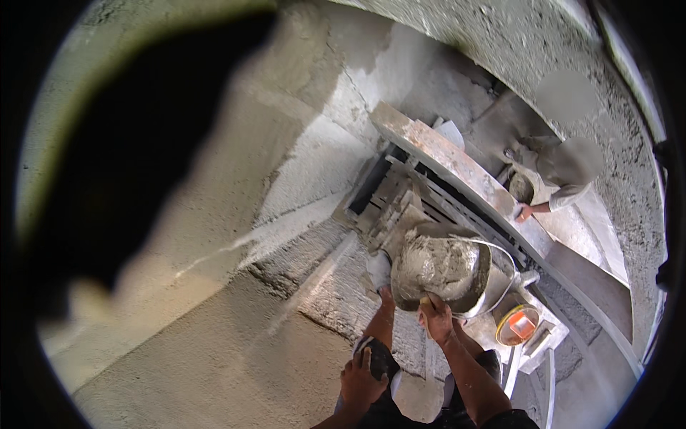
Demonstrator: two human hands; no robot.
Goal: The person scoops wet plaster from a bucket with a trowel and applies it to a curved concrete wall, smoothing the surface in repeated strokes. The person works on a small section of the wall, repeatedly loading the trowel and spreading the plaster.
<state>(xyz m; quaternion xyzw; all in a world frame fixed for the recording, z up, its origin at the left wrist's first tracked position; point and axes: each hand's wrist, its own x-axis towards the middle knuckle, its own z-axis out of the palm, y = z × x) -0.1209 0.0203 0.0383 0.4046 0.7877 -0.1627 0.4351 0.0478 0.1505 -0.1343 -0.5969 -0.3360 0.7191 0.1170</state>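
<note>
A tub (487, 280) filled with wet grey mortar (432, 266) stands in front of my legs. My right hand (437, 319) is closed at the tub's near rim, around what looks like a short tan handle (426, 303). Whatever joins that handle is hidden, so its kind cannot be told. My left hand (362, 379) rests on my left knee with its fingers apart, holding nothing. Just right of the tub is a small round bucket (517, 325) with a yellow rim and an orange-and-white item inside.
Beyond the tub a long board (457, 166) slants down to the right over a slatted frame (434, 196). Behind it another person (564, 171) has a hand (525, 212) on the board. Rough walls (307, 154) rise at left. A dark blur covers the upper left.
</note>
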